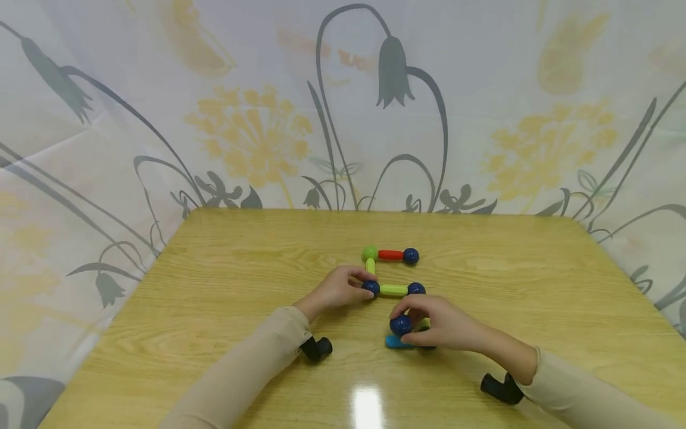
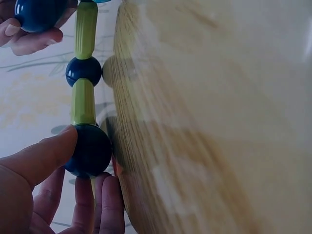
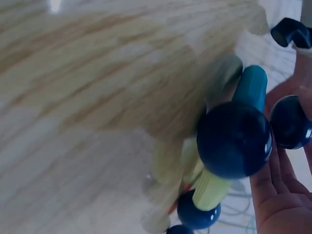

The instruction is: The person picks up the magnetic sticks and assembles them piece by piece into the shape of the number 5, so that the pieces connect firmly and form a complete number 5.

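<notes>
A chain of coloured rods and balls lies on the table. My left hand [image 1: 339, 288] pinches the dark blue corner ball [image 2: 90, 151], between two yellow-green rods. From there one rod [image 1: 393, 290] runs right to another blue ball [image 2: 84, 72]; a further yellow-green rod [image 3: 210, 190] leads nearer, to a blue ball [image 3: 234, 140] with a blue rod [image 3: 252, 85] pointing left. Close above that blue rod, my right hand [image 1: 450, 322] holds a separate dark blue ball [image 1: 401, 325] between thumb and fingers. The right hand partly covers the chain's near corner in the head view.
At the chain's far end, a green ball [image 1: 370, 254], a red rod [image 1: 390, 255] and a blue ball [image 1: 411, 256] lie in a row. Black wrist devices [image 1: 502, 389] sit under both forearms. A patterned cloth [image 1: 343, 107] hangs behind the wooden table [image 1: 241, 238].
</notes>
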A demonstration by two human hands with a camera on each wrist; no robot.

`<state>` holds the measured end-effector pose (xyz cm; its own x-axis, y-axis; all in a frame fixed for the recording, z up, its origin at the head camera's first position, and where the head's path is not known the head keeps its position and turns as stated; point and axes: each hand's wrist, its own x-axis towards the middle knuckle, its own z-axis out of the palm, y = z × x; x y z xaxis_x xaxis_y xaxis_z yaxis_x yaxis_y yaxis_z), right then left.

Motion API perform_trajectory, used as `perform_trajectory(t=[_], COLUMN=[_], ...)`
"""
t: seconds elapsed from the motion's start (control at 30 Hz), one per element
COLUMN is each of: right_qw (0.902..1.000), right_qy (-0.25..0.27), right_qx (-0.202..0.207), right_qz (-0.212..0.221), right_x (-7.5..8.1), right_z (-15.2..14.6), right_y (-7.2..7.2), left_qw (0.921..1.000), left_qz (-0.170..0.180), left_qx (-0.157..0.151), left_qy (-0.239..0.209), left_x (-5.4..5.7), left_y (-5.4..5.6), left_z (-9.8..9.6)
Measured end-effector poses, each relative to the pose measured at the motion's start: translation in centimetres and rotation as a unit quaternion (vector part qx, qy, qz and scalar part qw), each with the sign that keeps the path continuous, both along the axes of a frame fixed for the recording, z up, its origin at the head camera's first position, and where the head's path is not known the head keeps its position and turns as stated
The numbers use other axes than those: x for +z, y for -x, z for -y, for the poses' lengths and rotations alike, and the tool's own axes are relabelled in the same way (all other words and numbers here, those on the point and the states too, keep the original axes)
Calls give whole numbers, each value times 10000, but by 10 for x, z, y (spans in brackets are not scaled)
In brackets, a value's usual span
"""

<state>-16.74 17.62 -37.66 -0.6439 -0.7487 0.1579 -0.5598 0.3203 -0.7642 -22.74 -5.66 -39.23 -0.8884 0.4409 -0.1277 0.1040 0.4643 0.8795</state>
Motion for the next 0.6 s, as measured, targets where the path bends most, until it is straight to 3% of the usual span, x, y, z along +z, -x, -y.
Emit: perform_trajectory(t=[0.43, 0.6], right_qw=[9967, 9953], right_qy=[-766, -900], right_qx=[22, 281], right_qz=[-261, -217], right_x=[-6, -8], right_z=[29, 32], right_y=[3, 5], left_qw=[9999, 9999], left_qz=[-111, -89], left_qx=[-107, -119], left_qy=[-21, -41], left_x=[-1, -1], left_y=[2, 3], left_z=[1, 0])
